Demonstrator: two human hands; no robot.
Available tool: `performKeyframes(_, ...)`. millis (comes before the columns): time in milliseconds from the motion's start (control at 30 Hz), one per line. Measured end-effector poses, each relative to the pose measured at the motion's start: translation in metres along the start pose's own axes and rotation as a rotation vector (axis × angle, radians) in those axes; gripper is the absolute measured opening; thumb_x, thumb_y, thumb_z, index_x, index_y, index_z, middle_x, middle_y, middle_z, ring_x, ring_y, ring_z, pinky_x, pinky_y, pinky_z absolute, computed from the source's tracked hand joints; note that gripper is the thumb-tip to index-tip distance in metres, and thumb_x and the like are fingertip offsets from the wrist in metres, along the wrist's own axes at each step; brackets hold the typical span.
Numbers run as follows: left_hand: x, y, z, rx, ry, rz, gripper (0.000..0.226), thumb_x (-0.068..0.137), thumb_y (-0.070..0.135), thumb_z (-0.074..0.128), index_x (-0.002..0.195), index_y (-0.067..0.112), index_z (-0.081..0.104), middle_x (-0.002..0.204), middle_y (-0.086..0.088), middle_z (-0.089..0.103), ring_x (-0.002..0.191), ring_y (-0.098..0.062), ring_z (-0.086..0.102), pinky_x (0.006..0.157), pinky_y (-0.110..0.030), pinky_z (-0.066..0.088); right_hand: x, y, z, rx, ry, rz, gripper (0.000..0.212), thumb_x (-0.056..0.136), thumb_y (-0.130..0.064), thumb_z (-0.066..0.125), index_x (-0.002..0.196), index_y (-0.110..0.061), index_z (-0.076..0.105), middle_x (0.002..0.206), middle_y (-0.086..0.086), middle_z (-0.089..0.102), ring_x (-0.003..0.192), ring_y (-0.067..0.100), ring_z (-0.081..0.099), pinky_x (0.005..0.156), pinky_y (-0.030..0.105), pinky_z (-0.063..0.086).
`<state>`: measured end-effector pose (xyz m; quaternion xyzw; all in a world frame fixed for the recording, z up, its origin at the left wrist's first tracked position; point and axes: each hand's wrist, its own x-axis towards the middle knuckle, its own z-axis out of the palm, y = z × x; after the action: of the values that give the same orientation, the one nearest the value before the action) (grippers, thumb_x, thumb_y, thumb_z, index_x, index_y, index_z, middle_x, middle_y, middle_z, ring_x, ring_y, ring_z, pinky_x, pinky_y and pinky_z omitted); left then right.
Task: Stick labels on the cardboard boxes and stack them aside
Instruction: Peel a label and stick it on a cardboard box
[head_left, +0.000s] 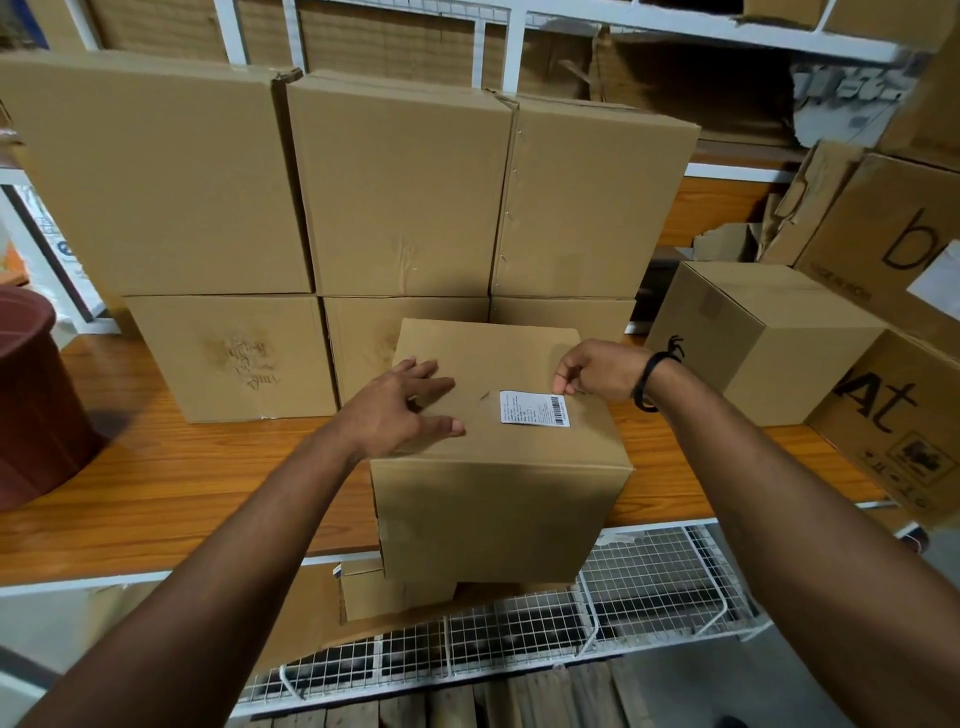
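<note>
A plain cardboard box (498, 499) stands at the front edge of the wooden shelf, partly overhanging it. A white label (535, 409) with a barcode lies on its top face, right of centre. My left hand (400, 410) rests flat on the left part of the top, fingers spread. My right hand (597, 371) is at the label's upper right corner, fingertips pinched at its edge. Whether the label is fully stuck down I cannot tell.
Several plain boxes (400, 192) are stacked two high behind on the shelf (171, 488). More boxes (758, 332) sit at the right, some printed. A brown tub (36, 395) stands at the left. A white wire basket (639, 597) hangs below the shelf.
</note>
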<state>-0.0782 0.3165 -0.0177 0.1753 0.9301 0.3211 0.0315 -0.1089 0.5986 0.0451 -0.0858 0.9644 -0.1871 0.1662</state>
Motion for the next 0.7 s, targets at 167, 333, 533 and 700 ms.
performKeyframes(167,0.001,-0.001,0.001,-0.005,0.016,-0.013,0.074,0.080,0.053,0.073,0.145,0.033,0.045,0.161,0.008,0.023,0.150,-0.010,0.008,0.121,-0.044,0.016,0.007,-0.016,0.010,0.076,-0.049,-0.117,0.035,0.093,0.002,0.042,0.107,-0.018,0.067,0.095,-0.007,0.064,0.091,0.009,0.057,0.082,0.028,0.047)
performKeyframes(333,0.001,0.000,0.001,0.009,0.028,-0.012,0.073,0.079,0.054,0.072,0.144,0.033,0.046,0.161,0.008,0.024,0.150,-0.010,0.009,0.119,-0.041,0.015,0.019,-0.030,0.011,0.067,-0.105,-0.069,0.037,0.089,0.008,0.039,0.103,-0.013,0.067,0.092,-0.001,0.066,0.088,0.013,0.057,0.080,0.032,0.048)
performKeyframes(533,0.001,0.000,0.002,-0.003,0.028,-0.018,0.073,0.079,0.054,0.073,0.144,0.033,0.046,0.161,0.007,0.024,0.150,-0.011,0.009,0.119,-0.042,0.015,0.026,-0.041,0.012,0.136,-0.130,-0.028,0.039,0.088,0.008,0.037,0.104,-0.014,0.065,0.087,-0.002,0.062,0.082,0.014,0.057,0.069,0.027,0.045)
performKeyframes(700,0.002,0.000,0.001,-0.003,0.026,-0.016,0.074,0.079,0.054,0.072,0.145,0.033,0.045,0.161,0.007,0.023,0.150,-0.011,0.008,0.119,-0.042,0.015,0.029,-0.042,0.012,0.164,-0.135,-0.016,0.036,0.090,0.009,0.039,0.104,-0.011,0.065,0.087,-0.001,0.063,0.083,0.013,0.057,0.067,0.025,0.046)
